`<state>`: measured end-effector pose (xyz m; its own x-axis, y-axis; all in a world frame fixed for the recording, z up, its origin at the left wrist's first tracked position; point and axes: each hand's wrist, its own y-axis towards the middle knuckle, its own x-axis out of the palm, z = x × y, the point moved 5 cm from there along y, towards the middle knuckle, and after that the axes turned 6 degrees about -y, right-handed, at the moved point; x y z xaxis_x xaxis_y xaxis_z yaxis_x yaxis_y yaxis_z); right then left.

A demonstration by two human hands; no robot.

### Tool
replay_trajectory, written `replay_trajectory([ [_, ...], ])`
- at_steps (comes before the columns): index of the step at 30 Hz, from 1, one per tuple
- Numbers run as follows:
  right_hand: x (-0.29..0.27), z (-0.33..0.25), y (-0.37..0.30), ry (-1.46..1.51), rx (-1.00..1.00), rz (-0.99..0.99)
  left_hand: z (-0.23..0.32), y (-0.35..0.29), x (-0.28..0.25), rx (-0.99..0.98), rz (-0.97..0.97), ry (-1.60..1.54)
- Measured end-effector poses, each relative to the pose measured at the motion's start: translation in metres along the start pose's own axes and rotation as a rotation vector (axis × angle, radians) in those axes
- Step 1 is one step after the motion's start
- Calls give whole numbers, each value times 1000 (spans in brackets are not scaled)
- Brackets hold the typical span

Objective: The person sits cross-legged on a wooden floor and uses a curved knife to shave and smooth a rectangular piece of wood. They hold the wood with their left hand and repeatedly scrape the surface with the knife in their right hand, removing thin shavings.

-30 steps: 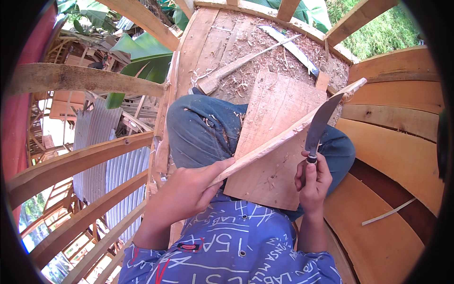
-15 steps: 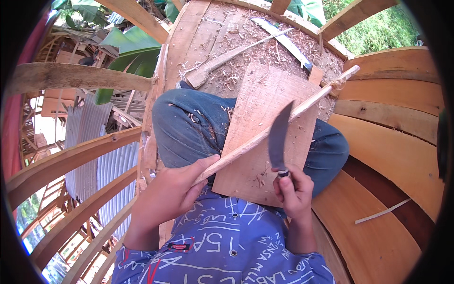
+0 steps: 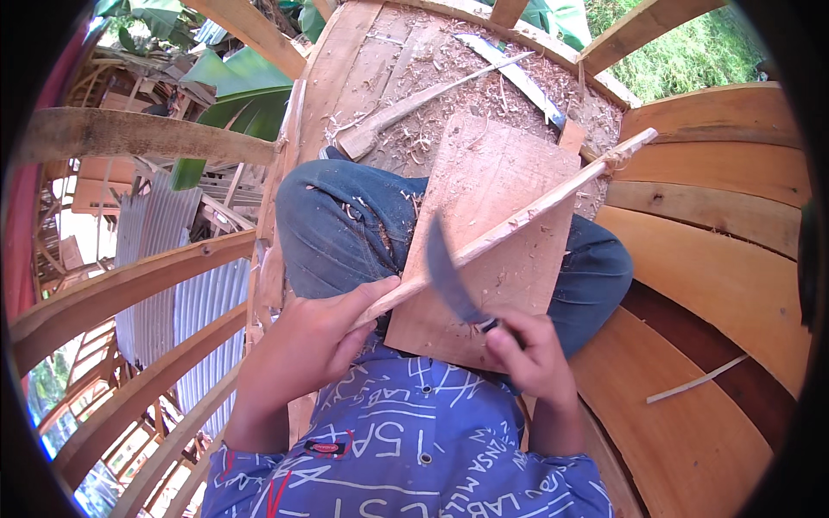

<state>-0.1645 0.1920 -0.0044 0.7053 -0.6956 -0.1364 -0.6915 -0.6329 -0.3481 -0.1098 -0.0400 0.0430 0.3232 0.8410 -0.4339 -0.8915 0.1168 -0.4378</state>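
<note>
My left hand (image 3: pixel 332 332) grips the near end of a long, roughly whittled wooden stick (image 3: pixel 522 216), its thumb lying along the top. The stick runs up to the right, across a flat wooden board (image 3: pixel 484 164) resting on my lap. In my right hand (image 3: pixel 527 345) is a knife (image 3: pixel 445 272) with a dark curved blade, the fingers wrapped round its handle. The blade crosses the stick a little beyond my left hand; whether it touches the wood I cannot tell. Small wood chips lie on the board.
Beyond my legs, a saw or machete-like blade (image 3: pixel 511 76) and a paddle-shaped piece of wood (image 3: pixel 389 121) lie among shavings on the plank floor (image 3: pixel 345 52). Slatted rails (image 3: pixel 129 276) rise at the left, broad planks (image 3: pixel 699 259) at the right. A thin strip (image 3: pixel 698 380) lies there.
My right hand has swung the knife leftward and tilted it, so the blade moved from mid-stick toward my left hand. The left hand and the stick are nearly still.
</note>
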Motion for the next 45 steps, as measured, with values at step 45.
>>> replay_trajectory([
  [45,-19,-16,-6,-70,17,-208,4,-14,22,-14,162,81],
])
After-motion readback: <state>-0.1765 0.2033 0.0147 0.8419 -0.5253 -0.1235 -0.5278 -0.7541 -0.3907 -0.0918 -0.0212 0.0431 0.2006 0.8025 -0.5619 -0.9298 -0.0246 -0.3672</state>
